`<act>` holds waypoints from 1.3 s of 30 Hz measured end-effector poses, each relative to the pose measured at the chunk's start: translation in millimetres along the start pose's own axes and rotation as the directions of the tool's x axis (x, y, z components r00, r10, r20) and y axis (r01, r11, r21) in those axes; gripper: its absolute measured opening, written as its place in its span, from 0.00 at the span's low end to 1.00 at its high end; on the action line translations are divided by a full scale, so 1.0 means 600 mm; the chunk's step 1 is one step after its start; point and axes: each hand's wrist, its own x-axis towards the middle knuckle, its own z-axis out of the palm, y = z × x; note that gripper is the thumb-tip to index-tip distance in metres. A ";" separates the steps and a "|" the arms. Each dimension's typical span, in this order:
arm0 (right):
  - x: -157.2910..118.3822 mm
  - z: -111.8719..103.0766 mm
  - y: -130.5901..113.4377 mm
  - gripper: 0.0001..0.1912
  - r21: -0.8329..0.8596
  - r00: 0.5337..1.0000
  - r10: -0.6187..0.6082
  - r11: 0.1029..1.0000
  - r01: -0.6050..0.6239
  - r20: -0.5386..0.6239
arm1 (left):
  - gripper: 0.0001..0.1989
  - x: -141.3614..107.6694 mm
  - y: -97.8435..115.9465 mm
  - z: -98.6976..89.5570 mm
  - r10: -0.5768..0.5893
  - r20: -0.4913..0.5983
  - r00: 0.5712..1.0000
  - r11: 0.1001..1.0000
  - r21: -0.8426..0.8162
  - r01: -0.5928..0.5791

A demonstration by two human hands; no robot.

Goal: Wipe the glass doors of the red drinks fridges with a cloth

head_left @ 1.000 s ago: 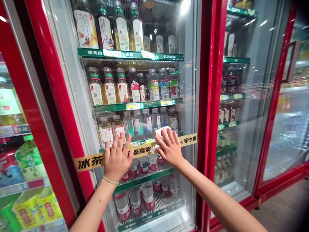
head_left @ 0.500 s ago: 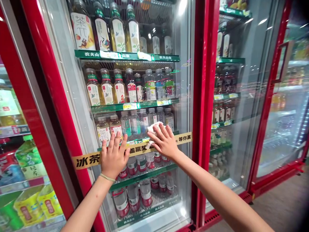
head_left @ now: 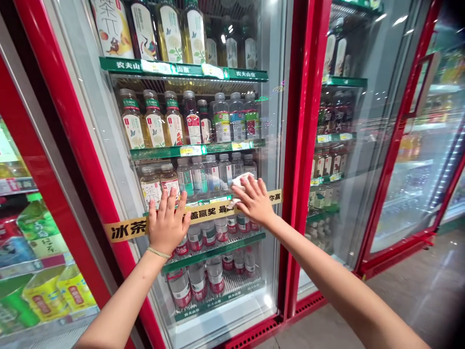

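My left hand (head_left: 167, 224) lies flat with its fingers spread against the glass door (head_left: 273, 140) of a red-framed drinks fridge. It covers part of a tan strip with black lettering (head_left: 204, 212) that runs across the glass. To the right, my right hand (head_left: 257, 202) presses a crumpled white tissue (head_left: 241, 179) on the glass, over the strip's right part. The tissue shows above and to the left of my fingers; the rest is hidden under the hand. A thin band (head_left: 158, 253) circles my left wrist.
Behind the glass, green-edged shelves (head_left: 198, 150) hold rows of bottles (head_left: 174, 118). A red frame post (head_left: 304, 145) separates this door from another fridge on the right. On the left, another red-framed unit holds yellow packs (head_left: 44, 301). Grey floor (head_left: 319, 329) shows at lower right.
My right hand and the tissue have slid a little to the right along the strip. My left hand stays on the glass at nearly the same spot. The view has shifted slightly.
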 end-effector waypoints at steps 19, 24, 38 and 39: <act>0.068 -0.019 0.035 0.36 0.037 0.951 0.290 0.957 -0.288 -0.108 | 0.38 0.005 0.002 -0.001 0.038 -0.039 0.998 0.997 0.063 -0.036; 0.165 -0.028 -0.088 0.39 0.034 0.989 0.106 0.994 -0.103 -0.104 | 0.30 0.012 0.004 -0.029 0.005 -0.076 0.997 1.000 -0.029 -0.007; 0.201 -0.016 -0.215 0.37 0.159 0.990 -0.073 0.983 0.092 -0.117 | 0.32 -0.056 -0.076 -0.085 -0.239 -0.112 0.964 0.971 -0.010 0.240; 0.195 -0.014 -0.235 0.36 0.174 0.979 -0.186 0.964 0.199 -0.090 | 0.33 -0.073 -0.068 -0.080 -0.245 -0.098 0.965 0.969 -0.007 0.246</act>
